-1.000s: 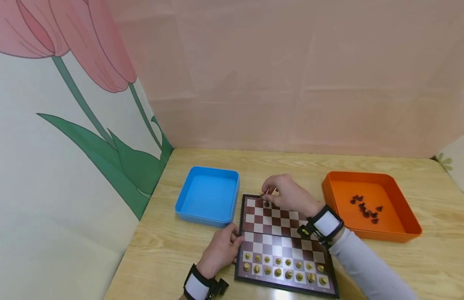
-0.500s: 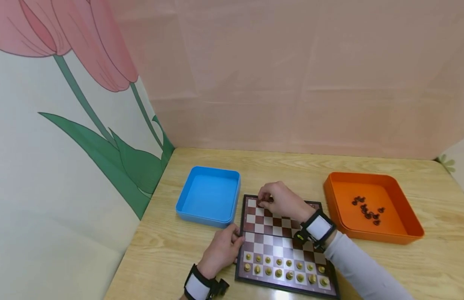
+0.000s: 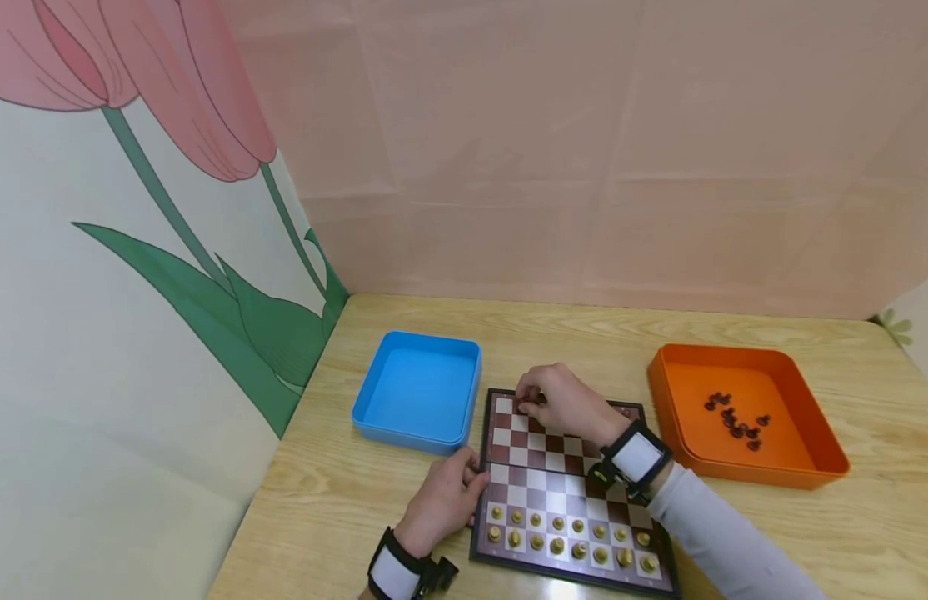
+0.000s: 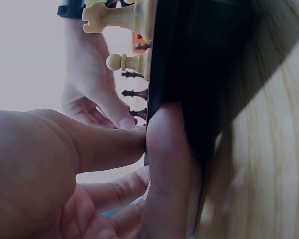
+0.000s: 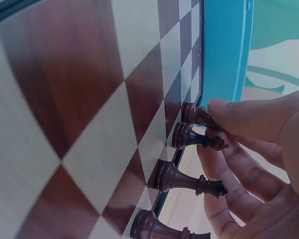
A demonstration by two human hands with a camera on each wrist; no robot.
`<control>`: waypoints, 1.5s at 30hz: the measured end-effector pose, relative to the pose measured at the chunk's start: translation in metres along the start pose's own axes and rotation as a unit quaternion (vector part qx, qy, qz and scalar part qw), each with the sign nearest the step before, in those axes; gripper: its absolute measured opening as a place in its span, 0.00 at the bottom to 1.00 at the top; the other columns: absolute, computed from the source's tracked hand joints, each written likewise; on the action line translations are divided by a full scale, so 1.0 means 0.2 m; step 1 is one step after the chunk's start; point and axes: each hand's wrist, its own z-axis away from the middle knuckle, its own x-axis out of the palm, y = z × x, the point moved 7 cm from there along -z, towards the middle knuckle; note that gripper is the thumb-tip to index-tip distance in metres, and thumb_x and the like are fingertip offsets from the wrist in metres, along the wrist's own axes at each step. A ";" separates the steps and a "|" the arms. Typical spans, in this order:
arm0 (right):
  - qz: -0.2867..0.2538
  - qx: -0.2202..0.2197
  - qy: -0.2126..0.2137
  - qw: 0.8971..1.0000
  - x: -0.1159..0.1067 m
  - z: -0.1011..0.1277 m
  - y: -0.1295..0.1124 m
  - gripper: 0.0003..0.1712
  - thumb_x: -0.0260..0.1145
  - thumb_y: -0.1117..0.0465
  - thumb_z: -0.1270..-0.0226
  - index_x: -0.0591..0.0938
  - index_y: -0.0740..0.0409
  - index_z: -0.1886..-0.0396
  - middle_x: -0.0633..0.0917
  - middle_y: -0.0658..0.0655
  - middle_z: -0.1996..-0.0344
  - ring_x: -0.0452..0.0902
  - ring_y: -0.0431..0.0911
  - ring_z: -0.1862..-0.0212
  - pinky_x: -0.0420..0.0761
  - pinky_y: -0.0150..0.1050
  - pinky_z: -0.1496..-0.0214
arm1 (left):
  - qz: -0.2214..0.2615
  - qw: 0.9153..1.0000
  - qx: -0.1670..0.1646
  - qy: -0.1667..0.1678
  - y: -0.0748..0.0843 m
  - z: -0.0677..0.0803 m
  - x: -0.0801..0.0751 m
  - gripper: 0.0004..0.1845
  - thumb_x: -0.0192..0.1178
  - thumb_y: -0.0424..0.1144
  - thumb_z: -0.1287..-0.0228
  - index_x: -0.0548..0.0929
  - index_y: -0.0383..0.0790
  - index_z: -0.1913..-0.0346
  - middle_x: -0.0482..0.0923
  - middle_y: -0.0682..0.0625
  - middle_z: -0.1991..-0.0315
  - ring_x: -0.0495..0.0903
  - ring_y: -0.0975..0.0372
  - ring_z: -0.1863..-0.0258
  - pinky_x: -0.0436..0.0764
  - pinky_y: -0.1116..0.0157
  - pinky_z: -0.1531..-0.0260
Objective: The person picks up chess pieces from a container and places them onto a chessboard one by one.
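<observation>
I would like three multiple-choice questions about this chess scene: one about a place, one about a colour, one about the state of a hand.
1. Where do the loose dark pieces lie?
A. in the orange tray
B. in the blue tray
C. on the bare table

2. What colour is the tray left of the chessboard?
A. green
B. blue
C. white

3. What does the left hand do?
A. it lifts a light pawn
B. it lies flat inside a tray
C. it grips the left edge of the chessboard

Answers:
1. A, the head view shows them on the floor of the orange tray.
2. B, its walls and floor are blue.
3. C, the left wrist view shows the fingers curled round the board's dark edge.
</observation>
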 end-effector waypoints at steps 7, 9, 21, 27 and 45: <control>0.000 -0.003 0.005 1.000 0.00 0.00 0.00 0.06 0.76 0.66 0.30 0.91 0.53 0.58 0.89 0.46 0.67 0.81 0.36 0.67 0.83 0.33 0.66 | -0.003 1.000 0.003 -0.001 0.01 0.00 0.00 0.04 0.62 0.38 0.19 0.79 0.42 0.53 0.81 0.52 0.68 0.81 0.61 0.77 0.83 0.63 0.79; 0.000 -0.006 0.005 1.000 0.00 0.00 0.00 0.05 0.76 0.66 0.30 0.91 0.53 0.58 0.89 0.46 0.66 0.81 0.36 0.67 0.83 0.33 0.66 | -0.002 1.000 0.004 -0.002 0.01 0.00 0.00 0.04 0.62 0.38 0.19 0.79 0.41 0.53 0.81 0.52 0.68 0.81 0.60 0.77 0.83 0.63 0.79; 0.013 -0.018 0.016 1.000 0.01 0.03 0.02 0.07 0.77 0.66 0.30 0.91 0.51 0.56 0.89 0.43 0.64 0.83 0.35 0.62 0.85 0.33 0.60 | -0.004 1.000 0.006 -0.004 0.00 0.00 0.02 0.04 0.62 0.38 0.19 0.79 0.42 0.54 0.81 0.52 0.68 0.81 0.61 0.77 0.83 0.63 0.79; 0.013 -0.020 0.021 1.000 0.01 0.04 0.02 0.07 0.77 0.66 0.30 0.91 0.51 0.56 0.89 0.44 0.63 0.83 0.34 0.61 0.85 0.33 0.59 | -0.006 1.000 0.009 -0.008 0.00 0.00 0.02 0.04 0.62 0.38 0.19 0.79 0.42 0.54 0.81 0.52 0.69 0.81 0.61 0.78 0.82 0.64 0.80; 0.050 -0.023 0.067 0.996 -0.16 0.14 -0.03 0.11 0.77 0.62 0.29 0.89 0.53 0.49 0.89 0.52 0.54 0.85 0.46 0.53 0.90 0.47 0.51 | -0.001 1.000 0.003 0.003 0.00 0.01 0.01 0.04 0.62 0.38 0.19 0.80 0.41 0.54 0.81 0.52 0.69 0.81 0.60 0.77 0.82 0.63 0.80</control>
